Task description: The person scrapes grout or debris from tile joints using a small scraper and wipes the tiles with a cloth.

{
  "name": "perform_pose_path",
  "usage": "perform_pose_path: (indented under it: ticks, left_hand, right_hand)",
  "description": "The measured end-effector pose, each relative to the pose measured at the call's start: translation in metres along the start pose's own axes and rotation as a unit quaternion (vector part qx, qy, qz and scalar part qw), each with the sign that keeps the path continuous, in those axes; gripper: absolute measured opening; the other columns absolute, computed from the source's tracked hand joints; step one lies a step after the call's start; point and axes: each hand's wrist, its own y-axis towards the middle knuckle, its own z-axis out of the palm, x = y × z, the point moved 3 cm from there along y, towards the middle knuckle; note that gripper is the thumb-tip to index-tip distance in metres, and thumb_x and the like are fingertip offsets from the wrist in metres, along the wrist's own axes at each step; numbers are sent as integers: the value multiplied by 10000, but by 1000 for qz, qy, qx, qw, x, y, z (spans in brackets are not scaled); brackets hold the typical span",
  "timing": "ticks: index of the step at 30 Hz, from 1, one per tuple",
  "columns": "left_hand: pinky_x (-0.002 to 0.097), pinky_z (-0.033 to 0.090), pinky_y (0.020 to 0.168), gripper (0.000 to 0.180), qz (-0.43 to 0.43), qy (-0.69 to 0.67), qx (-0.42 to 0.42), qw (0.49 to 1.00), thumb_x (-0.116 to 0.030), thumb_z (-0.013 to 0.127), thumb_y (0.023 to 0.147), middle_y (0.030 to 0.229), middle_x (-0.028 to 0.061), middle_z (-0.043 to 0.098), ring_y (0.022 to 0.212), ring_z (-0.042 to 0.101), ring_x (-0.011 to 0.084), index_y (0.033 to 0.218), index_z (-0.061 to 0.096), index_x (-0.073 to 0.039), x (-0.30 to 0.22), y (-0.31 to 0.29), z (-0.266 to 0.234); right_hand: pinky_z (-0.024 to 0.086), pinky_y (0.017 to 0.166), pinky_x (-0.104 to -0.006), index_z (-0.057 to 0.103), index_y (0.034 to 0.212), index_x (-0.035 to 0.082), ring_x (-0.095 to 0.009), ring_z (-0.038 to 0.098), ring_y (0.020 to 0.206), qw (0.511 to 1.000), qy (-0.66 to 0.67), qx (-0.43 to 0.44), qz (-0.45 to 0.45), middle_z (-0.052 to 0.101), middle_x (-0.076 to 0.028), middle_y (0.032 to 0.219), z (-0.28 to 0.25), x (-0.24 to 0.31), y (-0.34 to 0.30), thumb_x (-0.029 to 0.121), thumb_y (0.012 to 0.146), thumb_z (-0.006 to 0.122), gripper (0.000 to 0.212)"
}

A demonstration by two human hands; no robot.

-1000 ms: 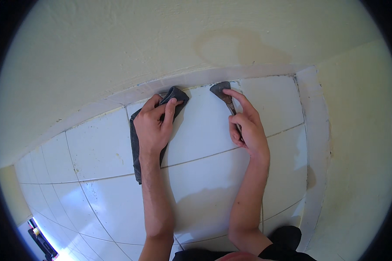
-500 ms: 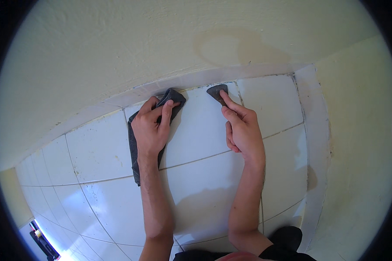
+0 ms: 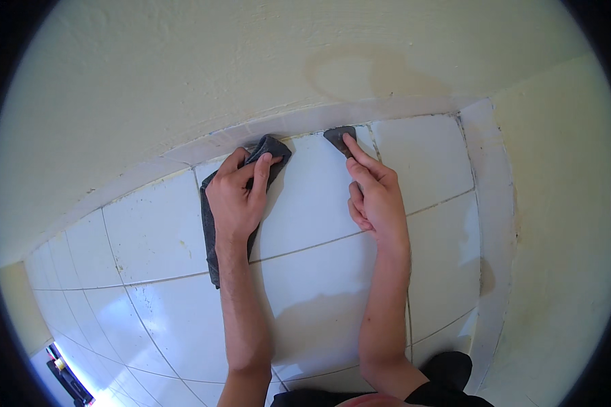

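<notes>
A dark grey cloth (image 3: 210,230) is bunched under my left hand (image 3: 236,197), whose fingers are closed on it; its folded upper end pokes out past my thumb. Below, the rest of the cloth hangs along the wrist over the white tiles. My right hand (image 3: 379,197) grips a putty knife (image 3: 339,137) by its handle, which the fingers mostly hide. The index finger lies stretched along the dark, flared blade. That blade's wide edge is at the seam between the floor tile (image 3: 305,183) and the skirting.
Pale tile skirting (image 3: 278,125) runs along the cream wall (image 3: 183,68) and turns a corner at the right. Dark grime marks the joints there. A dark shoe (image 3: 448,370) stands at the lower right. Black objects (image 3: 68,376) lie by the bright lower-left edge.
The putty knife's blade has shifted up slightly and turned a little against the seam, and my right hand has moved slightly left. My left hand and the cloth stay almost the same.
</notes>
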Motion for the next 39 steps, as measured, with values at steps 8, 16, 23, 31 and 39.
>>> perform_pose_path:
  ticks: [8,16,23,31,39]
  left_hand:
    - [361,439,548,234,5,-9,-13,1000,-283,669,1039,787,76,592,574,561,242,1004,855,-144,2,0,1]
    - [358,438,553,233,7,2,-12,1000,-282,672,1037,777,86,568,586,559,247,1007,853,-140,0,1,2]
    - [361,444,566,221,2,3,-16,1000,-272,675,1036,771,88,548,586,538,261,1022,849,-136,-1,1,2]
    - [368,443,567,219,-7,-3,-9,1000,-271,677,1031,770,89,548,598,542,268,1016,849,-135,0,0,0]
    - [380,435,553,213,1,0,-13,1000,-269,681,1026,760,86,547,579,536,275,1009,850,-139,4,0,0]
  right_hand:
    - [245,356,-304,585,1528,129,-72,280,376,997,-82,-1,-7,352,50,506,2,11,-5,193,1110,553,424]
    - [263,369,-317,591,1520,108,-77,296,369,994,-99,-32,-22,364,54,492,2,11,-5,166,1110,538,418]
    - [273,372,-316,587,1526,123,-80,302,375,995,-89,-24,-26,357,58,497,0,12,-5,162,1106,544,424]
    - [405,508,-296,487,1607,174,-91,452,526,976,-209,6,-57,571,9,727,-20,12,-11,50,1040,605,592]
    - [503,673,-304,559,1543,119,-141,554,646,925,-345,-85,-131,696,-94,940,-35,23,-17,27,993,660,566]
